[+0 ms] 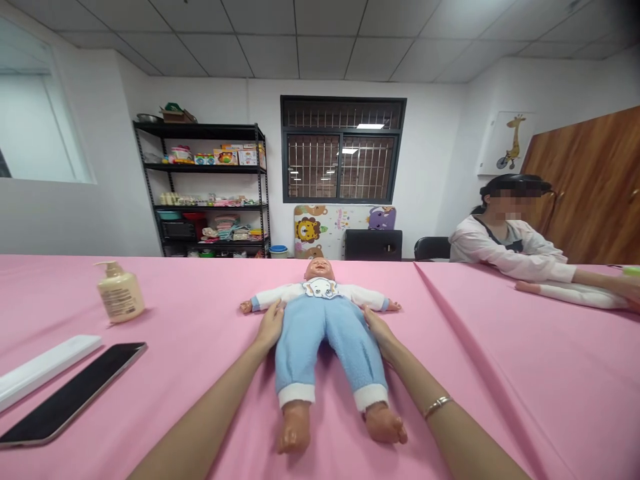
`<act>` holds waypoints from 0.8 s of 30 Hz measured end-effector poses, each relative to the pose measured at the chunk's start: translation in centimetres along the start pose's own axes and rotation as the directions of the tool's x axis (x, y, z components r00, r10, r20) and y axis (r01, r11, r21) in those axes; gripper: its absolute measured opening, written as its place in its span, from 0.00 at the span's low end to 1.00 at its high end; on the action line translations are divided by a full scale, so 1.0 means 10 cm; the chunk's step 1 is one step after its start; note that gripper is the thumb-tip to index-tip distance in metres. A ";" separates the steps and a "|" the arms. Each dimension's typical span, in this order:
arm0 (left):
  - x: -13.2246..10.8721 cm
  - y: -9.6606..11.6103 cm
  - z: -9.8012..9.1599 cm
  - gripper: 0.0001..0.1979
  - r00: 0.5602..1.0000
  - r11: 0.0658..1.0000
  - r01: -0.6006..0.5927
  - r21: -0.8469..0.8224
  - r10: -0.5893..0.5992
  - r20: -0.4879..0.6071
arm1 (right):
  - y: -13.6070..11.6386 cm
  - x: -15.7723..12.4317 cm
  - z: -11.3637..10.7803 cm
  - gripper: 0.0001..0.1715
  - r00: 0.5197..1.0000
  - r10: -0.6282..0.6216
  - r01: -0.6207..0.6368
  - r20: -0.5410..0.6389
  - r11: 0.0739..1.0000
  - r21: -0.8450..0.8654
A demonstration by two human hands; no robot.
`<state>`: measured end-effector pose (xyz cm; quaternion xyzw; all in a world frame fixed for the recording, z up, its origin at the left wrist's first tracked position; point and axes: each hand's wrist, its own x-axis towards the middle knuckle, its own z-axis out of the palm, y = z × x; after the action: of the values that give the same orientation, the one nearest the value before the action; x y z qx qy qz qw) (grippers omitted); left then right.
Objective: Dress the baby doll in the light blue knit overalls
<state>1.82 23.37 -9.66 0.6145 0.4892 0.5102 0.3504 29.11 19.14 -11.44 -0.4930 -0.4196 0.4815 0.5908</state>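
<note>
A baby doll [320, 268] lies on its back on the pink tablecloth [200, 280], head away from me and bare feet towards me. It wears light blue trousers [300, 347], a white top with blue cuffs, and a white elephant bib [321, 288]. Its arms are spread wide. My left hand [271, 325] grips the doll's side at the waist, fingers partly hidden against the cloth. On the opposite side of the waist, my right hand [379, 331] holds it the same way. A silver bracelet [438, 405] circles my right wrist.
A beige pump bottle [120, 293] stands at the left, behind a white flat case [50, 367] and a dark tablet or phone [75, 393]. To the right, another person [510, 240] sits with an arm stretched towards a second doll's limb [575, 293]. Shelves [213, 170] stand behind.
</note>
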 end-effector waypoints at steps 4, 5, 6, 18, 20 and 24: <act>0.09 -0.09 0.00 0.26 0.993 0.997 -0.023 -0.068 0.031 0.111 | -0.05 -0.06 0.05 0.23 0.998 0.046 -0.050 0.052 0.995 0.086; 0.09 -0.10 0.00 0.28 0.991 0.996 -0.019 -0.085 0.030 0.128 | -0.07 -0.08 0.06 0.22 0.996 0.041 -0.049 0.082 0.994 0.096; 0.08 -0.10 0.01 0.29 0.990 0.995 -0.015 -0.099 0.029 0.140 | -0.08 -0.10 0.06 0.22 0.992 0.042 -0.053 0.117 0.994 0.094; 0.01 -0.01 -0.02 0.09 0.981 0.983 0.021 0.181 0.014 -0.192 | -0.03 0.06 -0.16 0.23 0.989 -0.048 0.094 -0.137 0.930 0.355; -0.03 0.00 -0.02 0.10 0.985 0.991 -0.050 0.122 0.069 -0.159 | -0.06 0.04 -0.18 0.22 0.993 -0.055 0.091 -0.108 0.931 0.355; -0.11 0.06 0.01 0.15 0.967 0.978 -0.188 0.090 0.169 0.189 | -0.10 -0.05 -0.12 0.22 0.982 -0.184 0.184 0.036 0.983 0.007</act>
<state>2.08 22.16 -9.39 0.7176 0.4250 0.4549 0.3122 30.38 18.38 -10.71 -0.4420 -0.4735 0.4344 0.6259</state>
